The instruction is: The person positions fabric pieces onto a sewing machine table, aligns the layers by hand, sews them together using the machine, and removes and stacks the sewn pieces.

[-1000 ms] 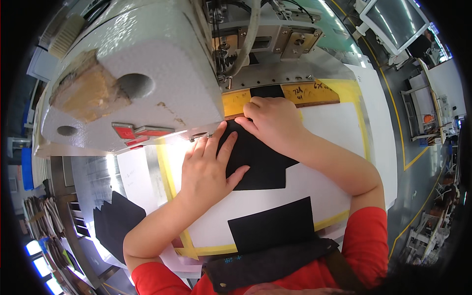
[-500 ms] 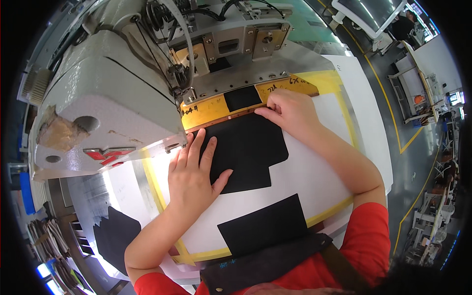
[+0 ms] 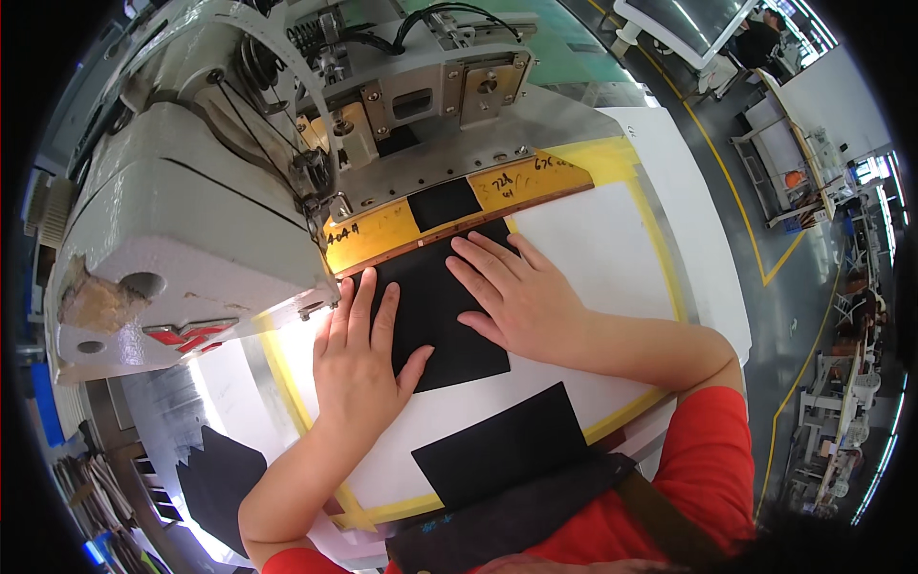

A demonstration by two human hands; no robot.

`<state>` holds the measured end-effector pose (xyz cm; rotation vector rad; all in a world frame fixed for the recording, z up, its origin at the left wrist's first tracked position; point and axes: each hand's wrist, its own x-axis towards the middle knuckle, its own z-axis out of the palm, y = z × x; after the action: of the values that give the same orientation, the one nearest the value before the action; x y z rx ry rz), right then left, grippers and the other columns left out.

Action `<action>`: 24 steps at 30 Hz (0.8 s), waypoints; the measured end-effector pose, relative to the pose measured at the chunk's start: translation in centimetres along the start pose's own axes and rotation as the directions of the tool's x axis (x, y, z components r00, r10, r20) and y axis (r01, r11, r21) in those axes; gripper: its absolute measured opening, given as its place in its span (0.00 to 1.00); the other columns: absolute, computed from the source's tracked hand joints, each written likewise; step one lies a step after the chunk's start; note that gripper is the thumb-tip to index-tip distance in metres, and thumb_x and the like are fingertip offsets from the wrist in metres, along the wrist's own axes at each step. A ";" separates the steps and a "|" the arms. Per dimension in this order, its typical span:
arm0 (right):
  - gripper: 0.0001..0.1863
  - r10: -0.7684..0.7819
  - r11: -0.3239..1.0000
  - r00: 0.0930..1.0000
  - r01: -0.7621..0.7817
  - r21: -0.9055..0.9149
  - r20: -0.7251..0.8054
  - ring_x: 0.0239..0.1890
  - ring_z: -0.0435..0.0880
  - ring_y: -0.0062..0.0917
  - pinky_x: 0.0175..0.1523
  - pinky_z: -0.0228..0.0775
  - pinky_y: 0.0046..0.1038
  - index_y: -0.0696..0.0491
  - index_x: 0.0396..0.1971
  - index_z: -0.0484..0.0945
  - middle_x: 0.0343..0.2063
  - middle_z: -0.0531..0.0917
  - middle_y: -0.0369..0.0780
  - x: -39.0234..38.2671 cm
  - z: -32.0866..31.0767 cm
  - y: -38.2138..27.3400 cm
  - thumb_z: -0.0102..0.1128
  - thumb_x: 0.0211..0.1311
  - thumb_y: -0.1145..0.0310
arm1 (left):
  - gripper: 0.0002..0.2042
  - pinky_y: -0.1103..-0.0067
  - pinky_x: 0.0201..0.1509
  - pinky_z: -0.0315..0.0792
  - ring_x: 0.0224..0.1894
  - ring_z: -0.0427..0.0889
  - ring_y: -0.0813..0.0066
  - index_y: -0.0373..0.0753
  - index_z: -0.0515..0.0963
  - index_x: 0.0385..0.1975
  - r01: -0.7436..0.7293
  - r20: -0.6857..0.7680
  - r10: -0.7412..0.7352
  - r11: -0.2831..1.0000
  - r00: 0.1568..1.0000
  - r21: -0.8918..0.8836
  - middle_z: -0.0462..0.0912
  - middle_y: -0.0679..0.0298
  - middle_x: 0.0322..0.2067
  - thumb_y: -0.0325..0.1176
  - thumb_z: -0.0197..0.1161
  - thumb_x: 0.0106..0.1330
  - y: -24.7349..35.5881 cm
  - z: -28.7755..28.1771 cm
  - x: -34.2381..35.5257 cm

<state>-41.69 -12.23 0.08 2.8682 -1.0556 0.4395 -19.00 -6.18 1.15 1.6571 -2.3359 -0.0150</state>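
Observation:
A black fabric piece (image 3: 430, 330) lies flat on the white work surface, its far edge against the yellow clamp strip (image 3: 373, 239) of a sewing machine (image 3: 191, 230). My left hand (image 3: 359, 373) rests on the fabric's left side, fingers spread and pointing at the strip, close beside the machine head. On its right side lies my right hand (image 3: 521, 297), palm down with fingers stretched out, hiding the right edge. A smaller black patch (image 3: 445, 204) shows in the strip's cut-out.
Nearer me is a black rectangular piece (image 3: 502, 445) on the white surface, bordered by yellow tape (image 3: 660, 244). Another black piece (image 3: 222, 488) lies at the lower left. A screen (image 3: 684, 24) stands at the far right, with a person (image 3: 760, 43) beyond it.
My right hand has left its closed-finger hold near the clamp strip's right part and moved nearer and left, flattening onto the fabric. My left hand stays on the fabric. The whole view has shifted slightly.

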 end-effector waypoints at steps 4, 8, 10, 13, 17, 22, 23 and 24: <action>0.30 0.009 0.999 1.000 -0.008 -0.047 0.024 0.63 0.68 0.36 0.66 0.56 0.43 0.59 0.57 0.71 0.59 0.71 0.47 0.2 0.0 0.4 0.59 0.61 0.53 | 0.35 0.65 0.63 0.62 0.65 0.65 0.51 0.36 0.69 0.61 -0.040 -0.004 0.040 0.999 0.999 0.000 0.65 0.50 0.64 0.50 0.66 0.55 -0.4 -0.1 -0.1; 0.31 -0.078 0.996 0.997 0.079 -0.049 0.024 0.63 0.69 0.33 0.67 0.55 0.44 0.58 0.56 0.72 0.60 0.71 0.44 1.7 0.0 -0.6 0.62 0.58 0.54 | 0.36 0.65 0.63 0.61 0.66 0.64 0.50 0.35 0.70 0.60 -0.045 0.006 0.045 0.999 0.999 0.016 0.64 0.50 0.65 0.52 0.66 0.56 -0.2 0.0 -0.2; 0.31 -0.138 0.990 0.990 0.138 -0.037 0.007 0.62 0.70 0.33 0.66 0.56 0.43 0.58 0.57 0.71 0.59 0.71 0.44 2.1 0.5 -1.0 0.63 0.58 0.55 | 0.35 0.65 0.64 0.61 0.63 0.67 0.51 0.35 0.70 0.60 -0.033 -0.004 0.033 0.999 0.999 0.014 0.64 0.50 0.65 0.53 0.65 0.56 -0.4 0.2 -0.2; 0.32 -0.083 0.995 0.997 0.083 0.053 0.000 0.62 0.70 0.35 0.65 0.61 0.39 0.59 0.58 0.69 0.60 0.70 0.44 2.2 0.7 -1.0 0.64 0.56 0.59 | 0.35 0.66 0.60 0.65 0.56 0.71 0.54 0.39 0.71 0.59 -0.040 -0.048 0.043 0.998 0.998 0.044 0.68 0.52 0.62 0.54 0.65 0.56 -0.3 0.1 -0.4; 0.32 -0.101 0.994 0.995 0.100 0.048 0.020 0.62 0.70 0.36 0.66 0.60 0.39 0.62 0.57 0.69 0.60 0.70 0.46 2.3 0.7 -0.9 0.65 0.55 0.61 | 0.35 0.67 0.55 0.68 0.55 0.72 0.55 0.38 0.71 0.59 -0.017 -0.060 0.020 0.999 0.998 0.038 0.72 0.53 0.56 0.55 0.64 0.56 -0.1 0.1 -0.3; 0.31 -0.104 0.993 0.995 0.103 0.060 0.013 0.63 0.69 0.37 0.66 0.60 0.40 0.62 0.57 0.69 0.60 0.69 0.47 2.4 0.7 -1.0 0.65 0.55 0.63 | 0.35 0.66 0.56 0.68 0.60 0.71 0.54 0.39 0.72 0.59 -0.001 -0.004 0.001 0.999 1.000 0.032 0.69 0.50 0.59 0.55 0.65 0.55 -0.3 0.2 -0.4; 0.31 -0.101 0.993 0.995 0.100 0.062 0.017 0.63 0.69 0.37 0.66 0.60 0.40 0.62 0.57 0.70 0.60 0.69 0.47 2.4 0.6 -1.0 0.65 0.55 0.63 | 0.35 0.66 0.57 0.68 0.60 0.71 0.53 0.39 0.72 0.59 -0.009 -0.001 0.009 0.999 1.000 0.036 0.69 0.49 0.59 0.55 0.65 0.55 -0.3 0.3 -0.4; 0.31 -0.098 0.993 0.995 0.097 0.065 0.021 0.63 0.69 0.37 0.66 0.60 0.40 0.62 0.57 0.70 0.60 0.69 0.46 2.4 0.6 -1.0 0.65 0.55 0.63 | 0.35 0.66 0.57 0.68 0.60 0.71 0.53 0.38 0.72 0.59 -0.016 0.002 0.016 0.999 1.000 0.040 0.69 0.49 0.59 0.56 0.65 0.55 -0.3 0.3 -0.4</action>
<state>-39.15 -13.07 0.26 2.9723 -0.9161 0.4408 -18.66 -6.00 0.74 1.6570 -2.3660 0.0344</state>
